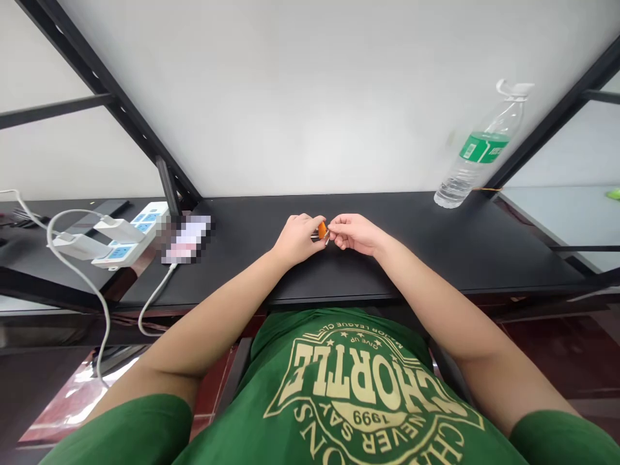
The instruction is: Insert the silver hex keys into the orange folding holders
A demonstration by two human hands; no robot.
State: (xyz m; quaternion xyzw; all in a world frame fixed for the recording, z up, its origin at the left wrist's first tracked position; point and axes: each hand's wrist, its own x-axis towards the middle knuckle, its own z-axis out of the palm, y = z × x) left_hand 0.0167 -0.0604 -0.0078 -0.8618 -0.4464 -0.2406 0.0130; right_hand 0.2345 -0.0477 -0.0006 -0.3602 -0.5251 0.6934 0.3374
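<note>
My left hand (296, 237) and my right hand (355, 233) meet over the middle of the black table (436, 245). Between their fingertips is a small orange object (322, 230) with a dark and metallic part beside it. The fingers of my left hand are curled around the orange object. My right hand pinches the small metallic part at its right side. What the piece is exactly is too small to tell. Both forearms rest across the table's front edge.
A clear water bottle (477, 152) with a green label stands at the back right against the wall. A white power strip (130, 239) with plugged-in chargers (99, 236) and cables lies at the left, next to a blurred-out item (186, 239). Black frame bars run up both sides.
</note>
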